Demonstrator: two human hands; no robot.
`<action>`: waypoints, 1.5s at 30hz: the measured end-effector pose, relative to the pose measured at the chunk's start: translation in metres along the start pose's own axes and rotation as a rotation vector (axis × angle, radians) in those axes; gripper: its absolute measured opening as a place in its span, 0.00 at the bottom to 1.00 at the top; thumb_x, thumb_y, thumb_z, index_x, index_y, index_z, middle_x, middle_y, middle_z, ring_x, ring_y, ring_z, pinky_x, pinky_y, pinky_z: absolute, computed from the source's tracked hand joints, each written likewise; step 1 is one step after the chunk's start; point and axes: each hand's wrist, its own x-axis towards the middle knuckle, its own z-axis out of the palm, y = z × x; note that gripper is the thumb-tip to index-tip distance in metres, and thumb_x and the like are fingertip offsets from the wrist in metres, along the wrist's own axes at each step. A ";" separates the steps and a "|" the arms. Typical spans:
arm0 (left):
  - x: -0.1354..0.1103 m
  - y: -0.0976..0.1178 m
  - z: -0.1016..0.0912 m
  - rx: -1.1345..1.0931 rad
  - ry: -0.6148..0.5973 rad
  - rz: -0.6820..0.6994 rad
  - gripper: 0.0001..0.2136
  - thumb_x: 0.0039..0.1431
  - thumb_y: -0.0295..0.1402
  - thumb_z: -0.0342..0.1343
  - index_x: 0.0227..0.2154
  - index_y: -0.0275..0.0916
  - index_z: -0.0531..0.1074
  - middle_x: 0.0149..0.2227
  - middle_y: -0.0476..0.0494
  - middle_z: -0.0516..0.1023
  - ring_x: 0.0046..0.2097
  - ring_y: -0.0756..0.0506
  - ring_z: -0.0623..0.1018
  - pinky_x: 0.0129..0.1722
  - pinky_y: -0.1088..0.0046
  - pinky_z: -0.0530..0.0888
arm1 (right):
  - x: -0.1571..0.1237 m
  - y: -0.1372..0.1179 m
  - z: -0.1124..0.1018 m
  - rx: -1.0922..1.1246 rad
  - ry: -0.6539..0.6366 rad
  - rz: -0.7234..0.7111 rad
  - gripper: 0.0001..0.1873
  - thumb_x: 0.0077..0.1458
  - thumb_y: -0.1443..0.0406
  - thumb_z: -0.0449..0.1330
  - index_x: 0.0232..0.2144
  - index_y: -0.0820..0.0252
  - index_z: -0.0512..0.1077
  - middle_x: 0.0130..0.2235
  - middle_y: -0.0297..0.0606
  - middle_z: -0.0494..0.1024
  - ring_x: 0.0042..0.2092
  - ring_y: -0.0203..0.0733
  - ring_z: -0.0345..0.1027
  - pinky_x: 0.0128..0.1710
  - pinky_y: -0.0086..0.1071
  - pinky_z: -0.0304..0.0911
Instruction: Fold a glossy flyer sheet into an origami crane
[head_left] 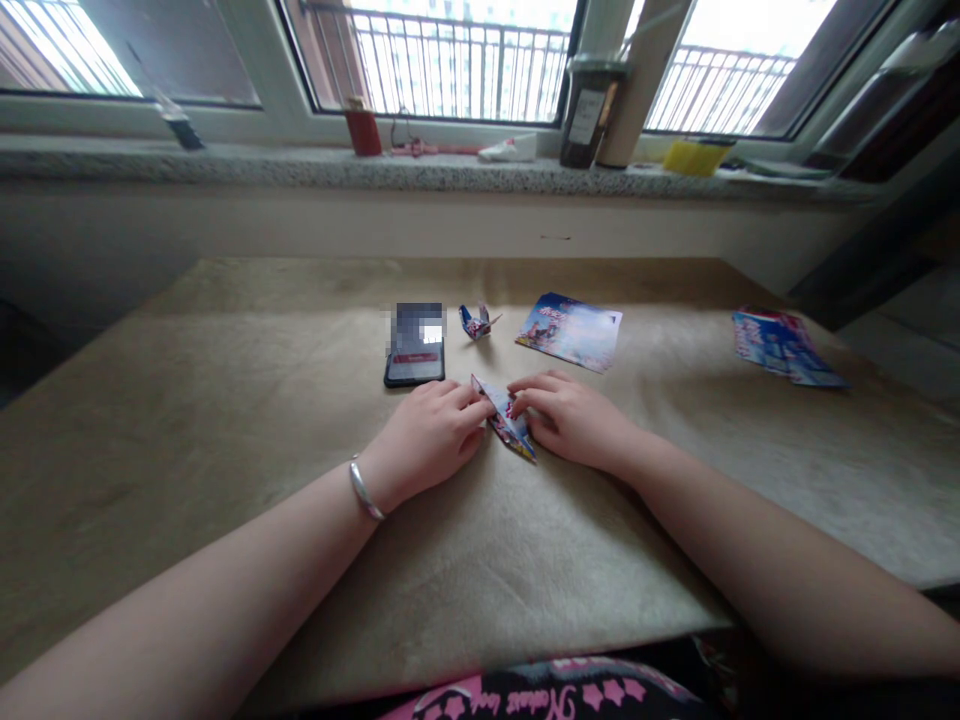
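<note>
2 forearms [247,570] lead to left hand [433,428] and right hand [576,418], fingertips touching folded paper [513,434] between, clamping unclear.

Nothing surely readable. Phone [415,371]: red bar, text illegible. Right of phone, printed sheet [574,338]: white characters, too blurred. Cloth [555,690] nearer than phone: pink lettering, unclear.

Shiny silver bangle [364,489] just behind L hand [439,420]; forearms [277,565] bare. Blk garment [555,692] w/ pink stars & lettering, closer in than R hand [574,415].
</note>
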 end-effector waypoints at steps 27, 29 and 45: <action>0.000 0.001 0.005 -0.262 -0.002 -0.029 0.14 0.58 0.33 0.53 0.46 0.35 0.68 0.49 0.39 0.73 0.51 0.42 0.71 0.53 0.63 0.68 | 0.003 0.001 -0.001 0.005 -0.008 -0.032 0.09 0.53 0.61 0.61 0.35 0.59 0.72 0.45 0.39 0.77 0.51 0.47 0.65 0.52 0.39 0.61; 0.001 0.002 0.005 -0.243 0.011 -0.039 0.12 0.58 0.31 0.52 0.44 0.35 0.69 0.48 0.40 0.73 0.50 0.42 0.72 0.53 0.63 0.69 | 0.003 0.000 -0.002 -0.017 -0.012 -0.019 0.09 0.53 0.61 0.61 0.36 0.59 0.72 0.44 0.39 0.77 0.49 0.46 0.66 0.51 0.39 0.62; 0.000 -0.002 0.005 -0.149 0.033 -0.025 0.11 0.57 0.26 0.52 0.42 0.39 0.73 0.41 0.43 0.74 0.44 0.45 0.72 0.46 0.65 0.70 | 0.000 -0.001 0.000 -0.064 0.015 -0.072 0.07 0.56 0.65 0.58 0.36 0.56 0.76 0.39 0.36 0.78 0.40 0.42 0.66 0.42 0.34 0.61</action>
